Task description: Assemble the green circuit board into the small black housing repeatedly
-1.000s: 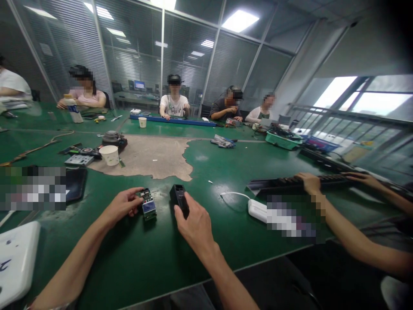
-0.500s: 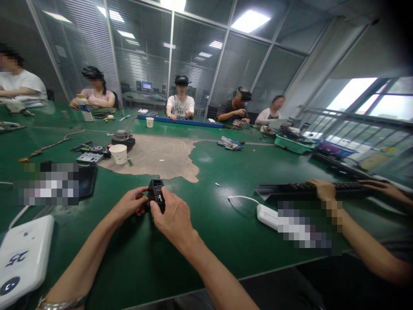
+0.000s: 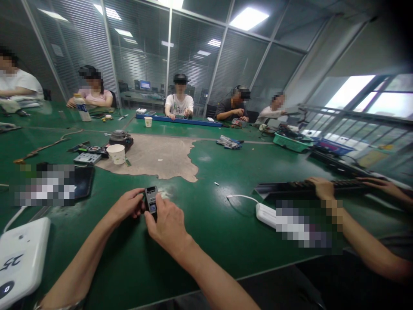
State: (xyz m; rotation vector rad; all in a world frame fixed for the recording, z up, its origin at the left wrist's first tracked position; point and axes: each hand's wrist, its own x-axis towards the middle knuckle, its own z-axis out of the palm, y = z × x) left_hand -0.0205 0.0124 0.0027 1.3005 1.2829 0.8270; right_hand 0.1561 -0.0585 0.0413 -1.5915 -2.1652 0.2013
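Both my hands meet over the green table (image 3: 135, 262) in front of me. My left hand (image 3: 127, 207) pinches the left side of a small black device with a little blue screen (image 3: 151, 202). My right hand (image 3: 167, 224) closes on the same device from the right and below, its fingers wrapped round the black housing. The circuit board seen before is now inside or behind the housing; I cannot tell how far it sits in.
A white box (image 3: 19, 258) lies at my near left. A paper cup (image 3: 116, 153), tools and parts sit beyond a bare worn patch (image 3: 155, 157). A white power strip (image 3: 266, 214) and a co-worker's arm (image 3: 355, 232) occupy the right. Several people sit round the far side.
One second ago my left hand held the circuit board with the blue screen and my right hand held the black housing apart from it. The two have been brought together between both hands.
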